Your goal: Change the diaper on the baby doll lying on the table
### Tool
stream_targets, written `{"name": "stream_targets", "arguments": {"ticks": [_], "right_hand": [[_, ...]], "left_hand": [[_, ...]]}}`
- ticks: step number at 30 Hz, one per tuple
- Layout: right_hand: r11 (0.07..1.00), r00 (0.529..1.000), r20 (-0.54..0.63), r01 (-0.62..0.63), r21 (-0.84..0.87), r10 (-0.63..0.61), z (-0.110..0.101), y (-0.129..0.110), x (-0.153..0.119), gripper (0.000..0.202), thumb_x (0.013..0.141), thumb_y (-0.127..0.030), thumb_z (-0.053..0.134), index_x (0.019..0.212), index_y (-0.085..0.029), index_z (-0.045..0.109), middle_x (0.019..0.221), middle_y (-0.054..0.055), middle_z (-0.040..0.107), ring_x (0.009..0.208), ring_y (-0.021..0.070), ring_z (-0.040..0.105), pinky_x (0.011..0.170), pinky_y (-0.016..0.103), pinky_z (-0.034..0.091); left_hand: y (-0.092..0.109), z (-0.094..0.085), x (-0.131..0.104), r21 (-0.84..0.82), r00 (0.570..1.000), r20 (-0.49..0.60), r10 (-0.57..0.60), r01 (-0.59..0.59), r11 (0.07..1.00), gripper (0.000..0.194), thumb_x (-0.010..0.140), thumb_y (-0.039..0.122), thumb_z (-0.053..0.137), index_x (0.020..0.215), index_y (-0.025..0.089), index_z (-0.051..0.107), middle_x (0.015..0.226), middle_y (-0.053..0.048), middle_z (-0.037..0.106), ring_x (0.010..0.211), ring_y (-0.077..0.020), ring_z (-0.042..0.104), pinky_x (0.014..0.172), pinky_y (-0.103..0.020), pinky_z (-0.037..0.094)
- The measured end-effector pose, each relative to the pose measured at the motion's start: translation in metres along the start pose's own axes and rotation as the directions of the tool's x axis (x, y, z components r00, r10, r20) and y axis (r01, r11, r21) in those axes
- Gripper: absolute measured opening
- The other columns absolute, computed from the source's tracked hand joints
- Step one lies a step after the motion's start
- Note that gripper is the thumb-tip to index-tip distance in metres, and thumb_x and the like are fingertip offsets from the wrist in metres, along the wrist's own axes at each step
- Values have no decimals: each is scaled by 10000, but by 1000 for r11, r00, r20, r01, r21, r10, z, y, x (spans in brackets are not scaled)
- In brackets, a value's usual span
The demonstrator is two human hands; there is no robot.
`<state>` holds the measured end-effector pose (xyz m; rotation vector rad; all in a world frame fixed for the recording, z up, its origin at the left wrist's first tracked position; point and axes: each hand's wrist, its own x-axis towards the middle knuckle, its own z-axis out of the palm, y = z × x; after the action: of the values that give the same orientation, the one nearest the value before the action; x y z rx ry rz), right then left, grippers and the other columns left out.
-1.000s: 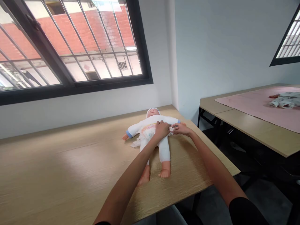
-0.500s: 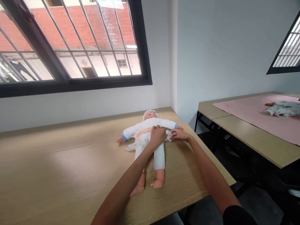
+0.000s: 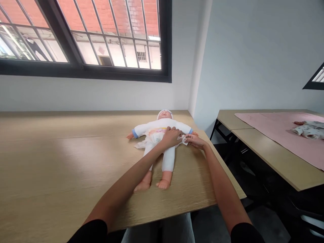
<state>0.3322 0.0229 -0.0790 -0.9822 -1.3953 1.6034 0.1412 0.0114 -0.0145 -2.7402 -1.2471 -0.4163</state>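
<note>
The right hand [image 3: 197, 141] is bringing its fingertips together in a narrow, curled shape at the ruffled side edge of the diaper [image 3: 157, 135] — they are touching or nearly touching it, but I cannot tell whether they are pinching it. The left hand [image 3: 172, 136] is lying over the front of the diaper with its fingers bent; I cannot tell whether it is gripping any material beneath. The diaper is sitting around the hips of the doll [image 3: 165, 125], and its far side is flaring loosely onto the table [image 3: 63, 168].

The diaper is looking light, thin and soft, so it should fold and crumple easily rather than slip; its side edge is probably best taken between thumb and fingertips, near the waist, since a hard tug might tear it. The doll is lying on its back near the table's corner, arms spread and legs pointing toward the person. It is looking soft in the clothed body and firmer in the bare feet — likely light enough to slide under a sideways pull, so a flat palm at the hips should steady it.

Farther out on the person's right, a pink cloth [image 3: 273, 135] is covering part of another table [image 3: 283, 168], and a patterned garment [image 3: 310, 131] is lying on it.
</note>
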Motion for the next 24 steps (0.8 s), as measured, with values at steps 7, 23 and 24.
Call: {"name": "stream_targets", "arguments": {"ticks": [7, 23, 24], "right_hand": [[996, 1000, -17, -15, 90, 16, 2, -1, -4, 382, 593, -231, 804, 935, -167, 647, 815, 4, 658, 745, 113, 601, 716, 219, 463], [992, 998, 25, -51, 118, 49, 1, -3, -7, 408, 588, -217, 810, 962, -191, 650, 781, -27, 643, 753, 105, 587, 739, 209, 429], [991, 999, 20, -49, 126, 47, -1, -2, -7, 406, 591, -217, 804, 967, -195, 652, 783, -25, 642, 757, 108, 588, 739, 212, 433]], "left_hand": [[-1, 1, 0, -15, 1000, 21, 23, -23, 1000, 201, 812, 392, 597, 866, 203, 639, 932, -33, 701, 941, -225, 526, 781, -345, 275], [4, 6, -1, 75, 998, -49, -39, 43, 996, 144, 893, 231, 495, 978, 172, 595, 1013, -102, 659, 969, -253, 541, 813, -386, 292], [4, 6, -1, 76, 998, -45, -37, 40, 996, 143, 897, 227, 492, 976, 174, 598, 1013, -103, 659, 973, -256, 539, 814, -391, 290]]}}
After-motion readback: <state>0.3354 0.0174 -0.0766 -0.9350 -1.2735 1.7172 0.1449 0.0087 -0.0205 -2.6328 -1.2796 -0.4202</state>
